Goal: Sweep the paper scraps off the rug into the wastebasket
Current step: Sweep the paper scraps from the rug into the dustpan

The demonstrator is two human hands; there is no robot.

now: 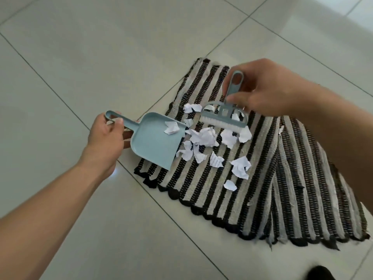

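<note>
A black-and-beige striped rug lies on the tiled floor. Several white crumpled paper scraps are scattered over its left part. My left hand grips the handle of a light blue dustpan, whose open edge rests on the rug's left side; one scrap lies inside it. My right hand holds the handle of a grey-blue hand brush, its white bristles touching the scraps just right of the pan. No wastebasket is in view.
Pale glossy floor tiles surround the rug. The rug's right half is folded into a raised crease. A dark object shows at the bottom edge.
</note>
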